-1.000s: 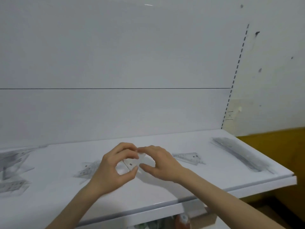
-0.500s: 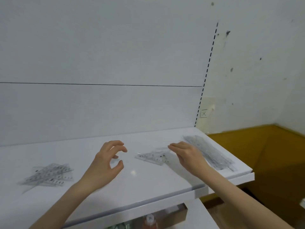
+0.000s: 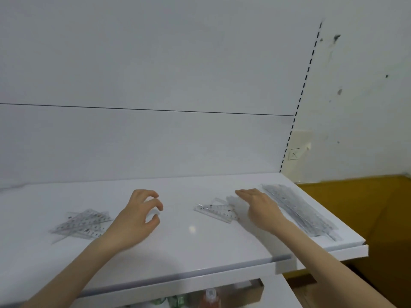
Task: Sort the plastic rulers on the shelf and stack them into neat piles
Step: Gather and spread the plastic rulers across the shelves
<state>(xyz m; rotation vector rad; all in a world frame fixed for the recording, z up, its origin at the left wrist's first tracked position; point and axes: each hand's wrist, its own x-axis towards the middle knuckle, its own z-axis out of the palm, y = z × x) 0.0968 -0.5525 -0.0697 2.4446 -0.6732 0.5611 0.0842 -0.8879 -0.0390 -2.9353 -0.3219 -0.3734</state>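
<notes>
Clear plastic rulers lie in three groups on the white shelf. A loose heap of triangular rulers is at the left. A small stack of triangular rulers lies in the middle. A long pile of straight rulers runs along the right end. My left hand hovers over the shelf between the left heap and the middle stack, fingers curled and apart, holding nothing. My right hand is flat, palm down, just right of the middle stack, with nothing in it.
The white back panel rises right behind the shelf. The shelf ends at its right edge, with a yellow-brown surface beyond. Bottles show on a lower level under the front edge.
A second ago both hands held a triangular ruler together at the middle. They have since parted, the ruler lies with the middle stack, and my view has swung right.
</notes>
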